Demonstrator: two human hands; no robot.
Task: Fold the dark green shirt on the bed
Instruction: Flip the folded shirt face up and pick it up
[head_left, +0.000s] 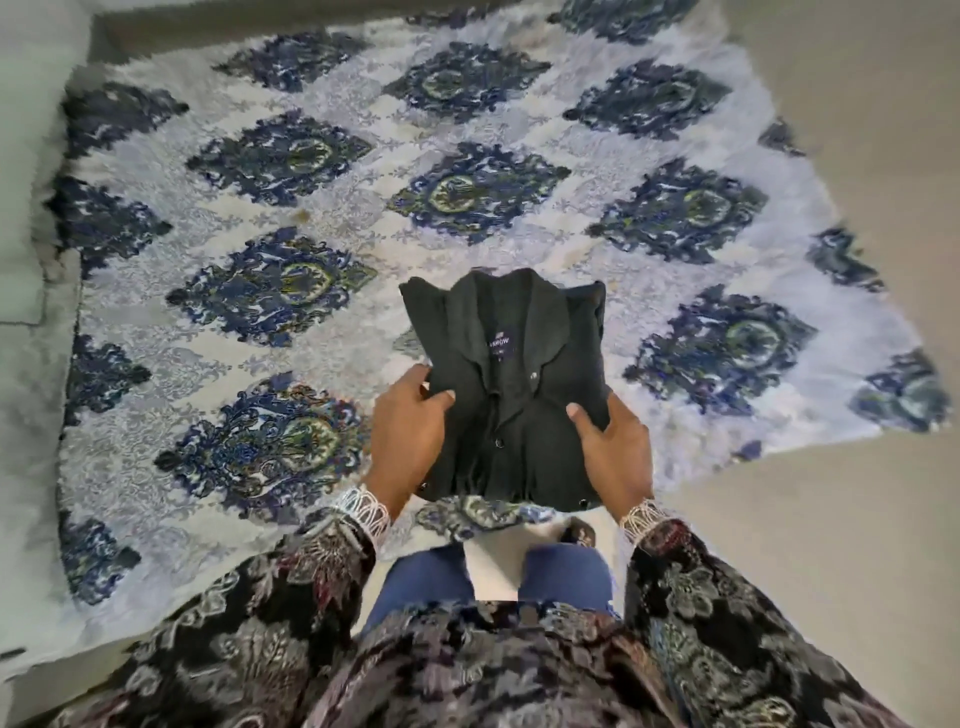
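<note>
Head view. You stand at the near edge of the bed (156, 218), looking down. The dark green shirt (506, 384) sits just below frame centre, already gathered into a compact rectangle, collar up and pointing to 12 o'clock, placket and buttons running down toward 6. A small label shows inside the neck. The shirt lies over the patterned bedspread (363, 171), white with dark blue medallions; whether its underside rests fully on the cloth or is lifted slightly by your hands, the frame does not settle.

Your left hand (410, 436) takes the shirt's 9 o'clock edge: thumb laid across the front panel, fingers going round the edge and out of sight. Your right hand (613, 447) mirrors it at 3 o'clock, thumb on top pointing inward, the rest tucked beneath. Both grips are narrow pinches on cloth, not open palms.

Why held so: gripping both sides at once likely keeps the stacked layers from sliding apart and keeps the collar centred, so the bundle stays square.

Judgement: folding looks nearly done; what remains is probably setting it down flat or smoothing it.

Your patterned sleeves (727, 623) with pale cuffs fill the bottom of the frame, from 5 to 7 o'clock.
</note>
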